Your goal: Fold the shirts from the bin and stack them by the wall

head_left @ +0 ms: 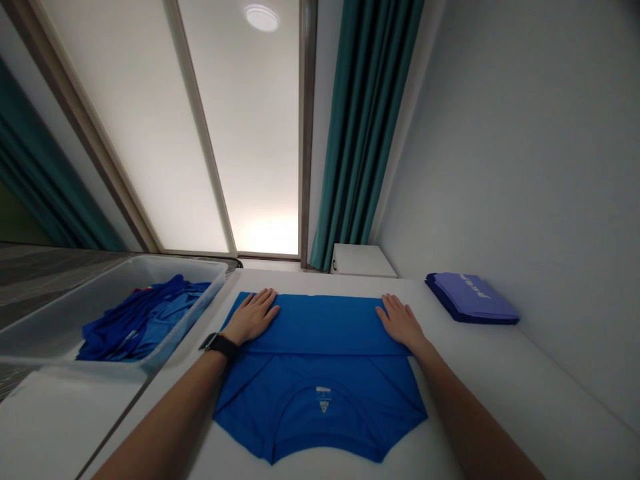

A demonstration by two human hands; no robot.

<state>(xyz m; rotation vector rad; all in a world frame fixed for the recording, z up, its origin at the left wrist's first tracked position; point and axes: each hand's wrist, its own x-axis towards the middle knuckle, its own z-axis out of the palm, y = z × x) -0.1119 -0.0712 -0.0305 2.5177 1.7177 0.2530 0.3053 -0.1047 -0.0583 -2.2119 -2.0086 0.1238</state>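
Note:
A bright blue T-shirt (320,380) lies flat on a white table (500,373), its collar toward me and its far part folded over into a band. My left hand (253,315), with a black watch on the wrist, rests flat with fingers spread on the left end of that folded band. My right hand (400,321) lies flat on the right end of the band. Neither hand grips the cloth.
A clear plastic bin (60,320) at the left holds a heap of crumpled blue garments (145,320). A folded purple-blue garment (473,298) lies at the table's far right by the wall. Behind the table stand a small white cabinet (363,260), teal curtains and a window.

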